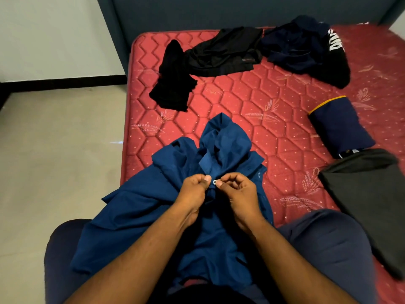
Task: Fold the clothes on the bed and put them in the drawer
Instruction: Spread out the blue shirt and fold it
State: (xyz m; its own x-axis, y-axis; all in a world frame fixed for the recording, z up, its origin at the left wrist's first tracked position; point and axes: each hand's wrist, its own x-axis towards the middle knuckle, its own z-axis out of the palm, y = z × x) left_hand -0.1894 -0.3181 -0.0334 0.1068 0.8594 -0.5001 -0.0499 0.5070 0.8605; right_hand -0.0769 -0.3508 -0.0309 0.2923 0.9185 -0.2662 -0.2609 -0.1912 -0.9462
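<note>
a crumpled blue cotton button-up shirt (153,216) lies bunched across the person's lap and the near edge of the red quilted mattress (252,99), collar rumpled upward. the left hand (194,194) pinches the shirt's placket, while the right hand (238,194) pinches a small white button (215,182) beside it. unfolded dark garments (230,51) lie well apart near the headboard.

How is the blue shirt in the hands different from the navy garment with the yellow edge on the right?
The blue shirt is crumpled and spread open across the person's lap; the navy garment lies folded in a compact bundle. The left hand and right hand pinch the shirt at a button; nothing touches the navy garment. The shirt is a brighter blue. Both rest on the red mattress.
</note>
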